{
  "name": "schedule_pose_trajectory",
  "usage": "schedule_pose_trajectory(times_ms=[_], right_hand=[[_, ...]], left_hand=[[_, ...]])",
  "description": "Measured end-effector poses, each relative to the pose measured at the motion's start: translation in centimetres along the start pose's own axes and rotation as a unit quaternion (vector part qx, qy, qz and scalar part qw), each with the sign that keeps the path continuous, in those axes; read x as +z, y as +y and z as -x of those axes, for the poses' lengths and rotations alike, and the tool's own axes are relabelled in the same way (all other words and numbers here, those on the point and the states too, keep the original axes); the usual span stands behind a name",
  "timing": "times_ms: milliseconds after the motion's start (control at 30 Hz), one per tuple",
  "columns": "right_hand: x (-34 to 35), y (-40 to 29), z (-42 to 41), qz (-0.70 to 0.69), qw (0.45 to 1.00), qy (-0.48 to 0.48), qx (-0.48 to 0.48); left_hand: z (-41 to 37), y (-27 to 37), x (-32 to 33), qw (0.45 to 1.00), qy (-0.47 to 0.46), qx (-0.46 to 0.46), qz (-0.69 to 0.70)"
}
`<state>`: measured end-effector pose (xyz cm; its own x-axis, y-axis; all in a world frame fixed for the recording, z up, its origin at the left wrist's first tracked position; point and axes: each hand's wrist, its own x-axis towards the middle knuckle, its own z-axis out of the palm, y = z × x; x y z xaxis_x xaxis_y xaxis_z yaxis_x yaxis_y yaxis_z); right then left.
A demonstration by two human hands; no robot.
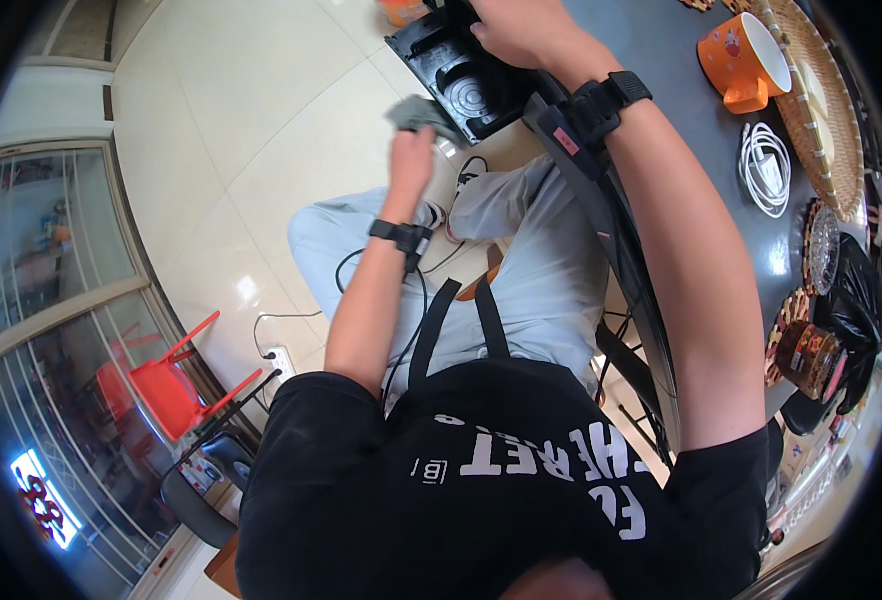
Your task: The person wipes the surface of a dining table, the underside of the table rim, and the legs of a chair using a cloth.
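My left hand (412, 154) holds a crumpled grey cloth (417, 112), somewhat blurred, beside the lower left edge of a black plastic housing (478, 90). That housing is tilted, with a ridged round part in its hollow, beside the edge of a dark grey table (681, 142). At the top of the view my right hand (519, 34) grips the housing at its upper right; the fingertips are partly cut off. A black strap with a small module sits on each wrist. My legs in light trousers are under the hands.
On the table are an orange mug (737, 60), a coiled white charger cable (765, 172), a wicker tray (846, 150), a glass dish (823, 247) and a jar (808, 360). A power strip (281, 364), loose black cables and a red chair (167, 386) stand at the left.
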<state>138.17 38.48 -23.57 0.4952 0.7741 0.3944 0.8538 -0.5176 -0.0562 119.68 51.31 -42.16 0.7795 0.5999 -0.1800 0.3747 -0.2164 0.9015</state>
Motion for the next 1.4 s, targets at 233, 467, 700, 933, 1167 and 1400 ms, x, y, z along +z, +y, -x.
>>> schedule_pose_trajectory(times_ms=[233,467,700,933,1167,1400], right_hand=[[0.0,-0.2,-0.1,0.002,1.000,0.004,-0.003],[-1.1,-0.8,0.1,0.001,0.999,-0.043,0.012],[-0.9,-0.4,-0.5,0.017,0.998,-0.058,0.011],[-1.2,-1.1,-0.3,-0.001,0.995,-0.098,0.021],[-2.6,-0.2,-1.6,0.008,0.983,-0.179,0.031],[-3.5,-0.7,-1.5,0.004,0.975,-0.212,0.061]], left_hand=[[-0.2,4.7,-4.0,0.978,0.001,0.197,-0.072],[4.4,7.7,-2.2,0.953,-0.060,0.216,-0.205],[-1.7,7.2,-3.1,0.969,0.043,0.174,-0.170],[4.2,7.3,-1.0,0.951,0.025,0.198,-0.237],[1.7,8.4,-1.7,0.942,0.045,0.207,-0.262],[7.2,5.7,-0.6,0.952,-0.028,0.224,-0.205]])
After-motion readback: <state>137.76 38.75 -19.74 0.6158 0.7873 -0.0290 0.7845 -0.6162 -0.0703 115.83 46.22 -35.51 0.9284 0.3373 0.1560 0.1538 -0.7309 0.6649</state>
